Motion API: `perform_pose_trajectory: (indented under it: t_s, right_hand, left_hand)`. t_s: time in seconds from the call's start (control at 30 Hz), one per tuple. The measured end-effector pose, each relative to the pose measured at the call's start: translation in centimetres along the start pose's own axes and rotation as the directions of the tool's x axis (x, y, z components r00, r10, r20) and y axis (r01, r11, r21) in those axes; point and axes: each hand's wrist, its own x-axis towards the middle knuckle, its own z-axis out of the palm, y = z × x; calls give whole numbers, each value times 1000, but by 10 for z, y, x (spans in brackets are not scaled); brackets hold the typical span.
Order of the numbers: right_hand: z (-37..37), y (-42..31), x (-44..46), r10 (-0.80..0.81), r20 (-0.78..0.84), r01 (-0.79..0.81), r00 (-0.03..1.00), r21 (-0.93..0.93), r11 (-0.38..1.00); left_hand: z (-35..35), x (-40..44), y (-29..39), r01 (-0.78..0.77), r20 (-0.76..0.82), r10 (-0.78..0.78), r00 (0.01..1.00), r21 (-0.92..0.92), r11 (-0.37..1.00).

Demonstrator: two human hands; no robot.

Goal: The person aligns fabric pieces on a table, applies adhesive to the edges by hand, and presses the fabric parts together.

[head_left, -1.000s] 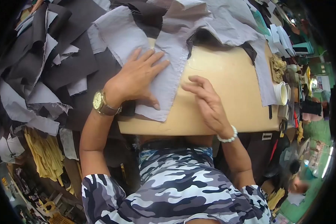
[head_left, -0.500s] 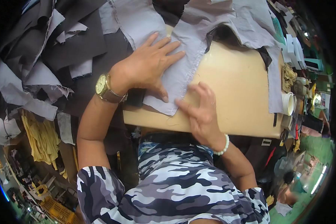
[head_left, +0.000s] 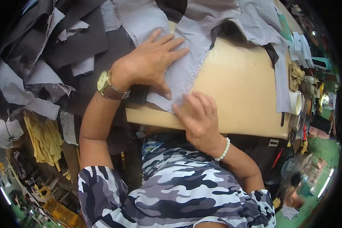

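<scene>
My left hand (head_left: 152, 60) lies with fingers spread on a light grey cloth (head_left: 182, 72), pressing it to the tan tabletop (head_left: 239, 83). The cloth has a frayed edge along its right side and reaches up into a bunched part with dark fabric under it. At the cloth's lower right corner is my right hand (head_left: 197, 117), its fingers bent but apart and slightly blurred, with nothing seen between them. The fingertips are close to the frayed edge; whether they touch it is unclear.
Dark and grey fabric pieces (head_left: 76, 49) are heaped on the left. A white cup (head_left: 295, 102) stands at the table's right edge, near a tan clump (head_left: 295, 75) and papers (head_left: 302, 49). Yellow cloth (head_left: 43, 140) hangs at lower left. Another person is partly visible at lower right.
My right hand has moved left and down to the cloth's lower corner. My left hand stays spread on the cloth, while the view has shifted slightly.
</scene>
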Motion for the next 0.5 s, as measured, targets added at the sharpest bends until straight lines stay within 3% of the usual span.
perform_pose_trajectory:
  t_s: [0.1,0.23,0.3,0.43,0.5]
  right_hand:
    - [2,3,-4,-27,11,25,1000,162,986]
    - [-8,15,11,55,-13,-56,998,-146,988]
    - [-4,5,-2,-40,6,41,999,-221,974]
    - [-8,-2,-8,-138,23,140,990,-207,968]
    - [-8,5,1,-77,-11,71,997,-275,959]
  left_hand:
    - [-2,0,1,4,11,-4,1000,1,1000]
    - [0,0,0,3,-1,-3,1000,-8,1000]
    - [0,0,0,2,-3,-2,1000,-4,1000]
    - [-1,0,1,3,11,-3,1000,-5,1000]
    - [0,0,0,2,7,-2,1000,-6,1000]
